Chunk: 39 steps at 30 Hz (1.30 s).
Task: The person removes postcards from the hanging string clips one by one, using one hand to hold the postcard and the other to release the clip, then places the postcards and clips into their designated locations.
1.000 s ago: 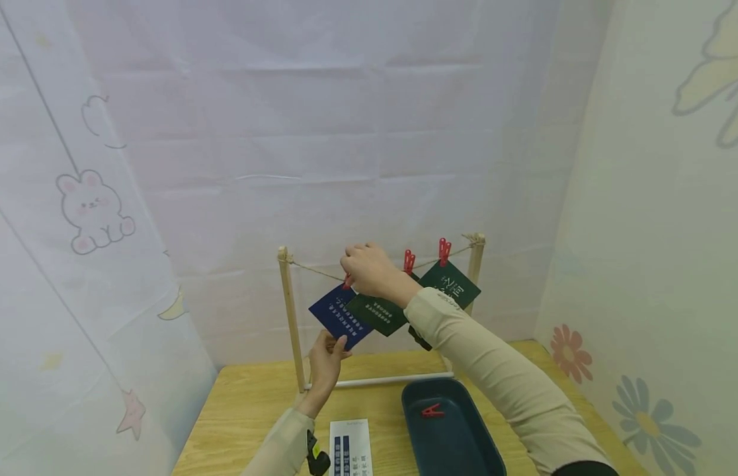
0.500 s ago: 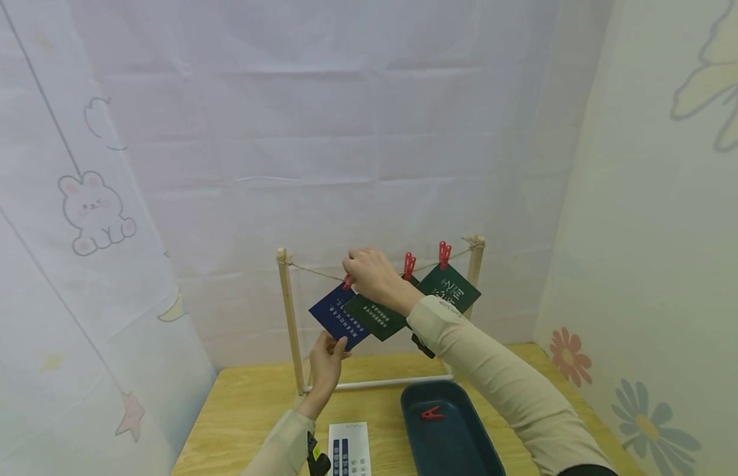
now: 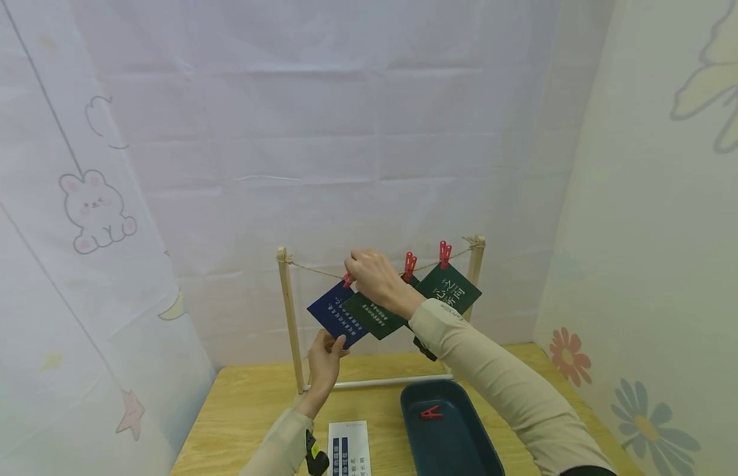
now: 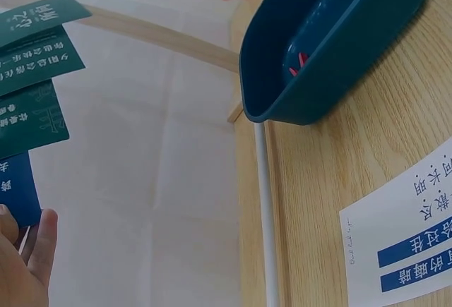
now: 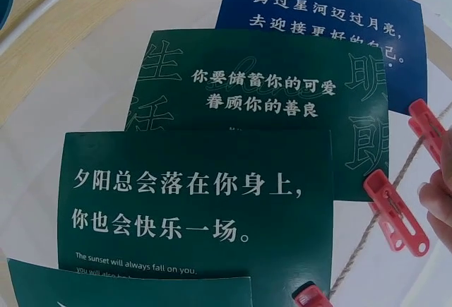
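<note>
A dark blue card (image 3: 335,316) with white writing hangs tilted at the left of a twine line (image 3: 315,270). My left hand (image 3: 325,362) pinches its lower corner, thumb in front. At its upper corner, my right hand (image 3: 379,283) holds a red clothespin (image 5: 426,132) beside the twine; the right wrist view shows only part of that hand. Overlapping the blue card, a green card (image 5: 258,102) hangs from another red clothespin (image 5: 395,212). Two more green cards follow to the right, one (image 5: 191,201) partly covered by the other (image 3: 449,287).
Wooden posts (image 3: 290,317) and a white bottom bar (image 3: 393,381) form the rack on the wooden table (image 3: 238,410). A dark teal tray (image 3: 458,439) holds a loose red clothespin (image 3: 431,412). Left of it lies a white printed card (image 3: 350,449).
My right hand has shifted slightly down and right, staying at the clothespin. My left hand keeps its hold on the blue card, nearly still.
</note>
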Available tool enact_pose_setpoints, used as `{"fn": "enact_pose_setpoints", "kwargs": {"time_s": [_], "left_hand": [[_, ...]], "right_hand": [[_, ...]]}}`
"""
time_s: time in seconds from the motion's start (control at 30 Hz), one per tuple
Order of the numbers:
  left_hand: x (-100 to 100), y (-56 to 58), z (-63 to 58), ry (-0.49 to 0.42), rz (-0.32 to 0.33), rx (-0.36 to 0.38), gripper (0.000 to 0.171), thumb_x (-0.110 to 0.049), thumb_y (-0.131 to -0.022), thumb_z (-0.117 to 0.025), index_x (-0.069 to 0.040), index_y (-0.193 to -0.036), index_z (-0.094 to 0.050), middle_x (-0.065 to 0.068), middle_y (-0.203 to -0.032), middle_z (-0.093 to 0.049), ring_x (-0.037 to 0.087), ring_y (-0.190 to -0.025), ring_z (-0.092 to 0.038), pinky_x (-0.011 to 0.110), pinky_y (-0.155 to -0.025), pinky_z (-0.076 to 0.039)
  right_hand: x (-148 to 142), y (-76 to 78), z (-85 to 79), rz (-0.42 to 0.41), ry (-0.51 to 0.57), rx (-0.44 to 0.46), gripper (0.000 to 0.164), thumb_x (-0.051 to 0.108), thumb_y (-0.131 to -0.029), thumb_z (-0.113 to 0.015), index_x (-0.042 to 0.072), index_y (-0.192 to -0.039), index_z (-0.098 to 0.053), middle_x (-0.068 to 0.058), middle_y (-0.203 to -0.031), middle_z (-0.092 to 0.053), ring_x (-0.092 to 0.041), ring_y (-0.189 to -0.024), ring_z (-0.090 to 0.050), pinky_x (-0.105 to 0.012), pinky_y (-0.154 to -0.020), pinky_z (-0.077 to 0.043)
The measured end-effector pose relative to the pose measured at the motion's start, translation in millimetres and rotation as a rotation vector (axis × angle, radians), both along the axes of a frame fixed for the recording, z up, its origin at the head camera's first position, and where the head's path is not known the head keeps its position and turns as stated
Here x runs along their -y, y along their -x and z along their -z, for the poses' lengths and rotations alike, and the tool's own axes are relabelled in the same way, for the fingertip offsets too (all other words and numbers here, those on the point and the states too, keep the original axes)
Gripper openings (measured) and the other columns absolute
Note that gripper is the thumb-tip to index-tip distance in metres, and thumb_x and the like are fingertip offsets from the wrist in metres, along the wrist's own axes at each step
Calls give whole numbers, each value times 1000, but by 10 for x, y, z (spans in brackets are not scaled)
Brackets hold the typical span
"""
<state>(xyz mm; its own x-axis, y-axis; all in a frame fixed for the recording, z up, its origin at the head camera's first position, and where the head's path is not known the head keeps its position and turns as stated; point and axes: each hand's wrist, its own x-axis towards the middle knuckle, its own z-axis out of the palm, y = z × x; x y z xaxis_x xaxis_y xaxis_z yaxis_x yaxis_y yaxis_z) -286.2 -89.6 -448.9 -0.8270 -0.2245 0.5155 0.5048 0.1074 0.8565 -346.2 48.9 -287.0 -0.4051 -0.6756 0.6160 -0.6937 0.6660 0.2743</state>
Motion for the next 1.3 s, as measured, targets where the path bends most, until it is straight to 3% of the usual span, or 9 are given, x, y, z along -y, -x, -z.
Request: {"fn": "enact_pose_setpoints", "kwargs": {"time_s": [0.6,0.8,0.93,1.1,1.3], "left_hand": [[-15,-1,-42,-15,32,-6,8,15,-92,-58,19,-98,-54,38,-91,-60,59,-79,-61,56,-71,-56],[-2,150,131,-18,11,3,9,14,-92,-59,18,-99,-55,37,-90,-60,58,-78,-61,55,-69,-57],[16,238,265,-19,-3,1,9,10,-93,-61,15,-99,-57,33,-89,-63,53,-76,-64,48,-66,-59],[30,271,308,-32,-10,-2,10,5,-92,-64,11,-97,-58,27,-88,-65,46,-74,-67,39,-64,-61],[32,261,314,-38,5,-1,10,6,-93,-63,12,-98,-57,28,-89,-65,46,-76,-67,40,-65,-61]], "right_hand": [[-59,14,-14,-22,43,-45,20,-14,-78,-69,3,-86,-64,-7,-79,-58,-21,-72,-60,-33,-71,-54],[-66,14,8,-36,75,-89,17,-12,-79,-72,2,-84,-63,-7,-77,-57,-20,-68,-58,-32,-66,-53],[-67,17,23,-41,105,-112,16,-6,-82,-75,3,-81,-62,-6,-75,-55,-20,-67,-57,-32,-65,-52],[-74,9,22,-54,144,-139,14,-6,-83,-73,2,-81,-62,-6,-75,-55,-19,-65,-54,-31,-61,-51],[-91,-2,51,-52,141,-145,13,-4,-83,-74,3,-81,-63,-5,-76,-54,-19,-67,-52,-31,-63,-48]]}}
